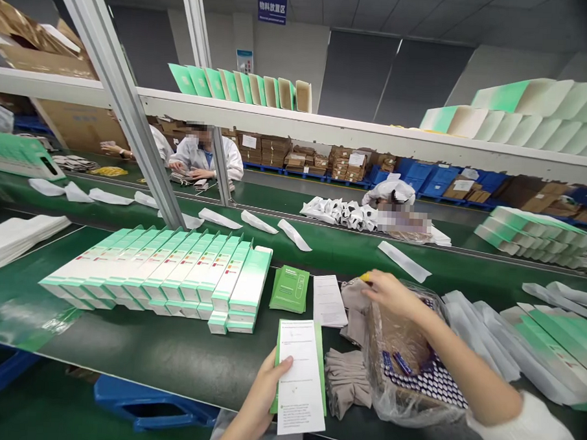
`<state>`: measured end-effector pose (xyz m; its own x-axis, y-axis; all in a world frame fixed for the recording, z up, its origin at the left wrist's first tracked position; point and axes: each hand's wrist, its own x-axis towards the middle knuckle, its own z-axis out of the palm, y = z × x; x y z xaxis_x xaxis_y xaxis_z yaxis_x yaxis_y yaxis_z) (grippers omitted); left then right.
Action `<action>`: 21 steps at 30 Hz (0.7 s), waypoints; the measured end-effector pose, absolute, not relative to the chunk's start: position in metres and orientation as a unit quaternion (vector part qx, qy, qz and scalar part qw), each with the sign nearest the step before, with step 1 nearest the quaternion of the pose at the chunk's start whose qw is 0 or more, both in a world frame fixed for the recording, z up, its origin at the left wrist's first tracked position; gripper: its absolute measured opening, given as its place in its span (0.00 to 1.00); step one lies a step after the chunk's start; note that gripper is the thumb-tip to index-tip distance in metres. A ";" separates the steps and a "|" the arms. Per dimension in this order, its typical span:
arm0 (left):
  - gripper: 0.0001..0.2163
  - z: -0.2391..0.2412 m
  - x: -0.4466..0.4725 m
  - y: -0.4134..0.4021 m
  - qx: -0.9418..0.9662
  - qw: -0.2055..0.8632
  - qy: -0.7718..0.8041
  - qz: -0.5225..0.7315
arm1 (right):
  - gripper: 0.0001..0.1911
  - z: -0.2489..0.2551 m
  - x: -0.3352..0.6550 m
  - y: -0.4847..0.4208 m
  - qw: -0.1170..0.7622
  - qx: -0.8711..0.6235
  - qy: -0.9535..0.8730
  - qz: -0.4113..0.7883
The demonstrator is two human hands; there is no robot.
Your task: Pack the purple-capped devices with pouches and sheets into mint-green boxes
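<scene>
My left hand point(267, 387) grips a white leaflet point(300, 376) with a green booklet behind it, thumb on top, near the table's front edge. My right hand point(392, 294) reaches into a plastic-lined cardboard box point(413, 368), fingers closed on a grey cloth pouch point(356, 294) near a small yellow item. More grey pouches point(347, 378) lie stacked beside the box. A stack of green booklets point(290, 288) and a stack of white leaflets point(329, 301) lie just beyond the held leaflet.
A row of white-and-green boxes point(174, 273) fills the left of the green table. Flat cartons and clear sleeves point(536, 341) pile at right. White sleeves point(259, 222) lie along the conveyor. Other workers point(203, 158) sit across it. Open cartons point(241, 87) stand on the shelf above.
</scene>
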<state>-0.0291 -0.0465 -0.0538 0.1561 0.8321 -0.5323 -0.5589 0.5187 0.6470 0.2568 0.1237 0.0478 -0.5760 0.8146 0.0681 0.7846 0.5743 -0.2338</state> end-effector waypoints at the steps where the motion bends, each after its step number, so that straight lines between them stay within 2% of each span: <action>1: 0.32 -0.054 -0.026 -0.043 0.160 0.737 0.451 0.478 | 0.17 0.046 0.247 0.104 0.101 -0.459 -0.876 0.111; 2: 0.32 -0.054 -0.023 -0.040 0.171 0.730 0.447 0.489 | 0.21 0.040 0.235 0.081 0.120 -0.463 -0.867 0.140; 4: 0.31 -0.056 -0.016 -0.034 0.206 0.717 0.435 0.504 | 0.26 0.017 0.204 0.037 0.212 -0.471 -0.800 0.305; 5: 0.30 -0.058 -0.013 -0.032 0.229 0.709 0.430 0.509 | 0.29 0.003 0.188 0.018 0.235 -0.479 -0.772 0.344; 7: 0.28 -0.061 -0.010 -0.029 0.276 0.690 0.425 0.517 | 0.24 -0.024 0.163 -0.010 0.250 -0.544 -0.749 0.283; 9: 0.26 -0.063 -0.009 -0.030 0.313 0.669 0.435 0.515 | 0.20 -0.041 0.150 -0.022 0.238 -0.587 -0.757 0.160; 12: 0.25 -0.062 -0.011 -0.033 0.355 0.642 0.467 0.494 | 0.28 -0.046 0.152 -0.023 0.219 -0.555 -0.802 0.029; 16: 0.26 -0.053 -0.013 -0.037 0.439 0.643 0.413 0.472 | 0.37 -0.031 0.162 -0.021 0.190 -0.466 -0.864 0.016; 18: 0.28 -0.049 -0.014 -0.040 0.459 0.651 0.389 0.464 | 0.36 -0.025 0.163 -0.025 0.186 -0.451 -0.872 0.039; 21: 0.27 -0.043 -0.015 -0.048 0.448 0.635 0.437 0.452 | 0.33 -0.021 0.160 -0.034 0.195 -0.455 -0.867 0.056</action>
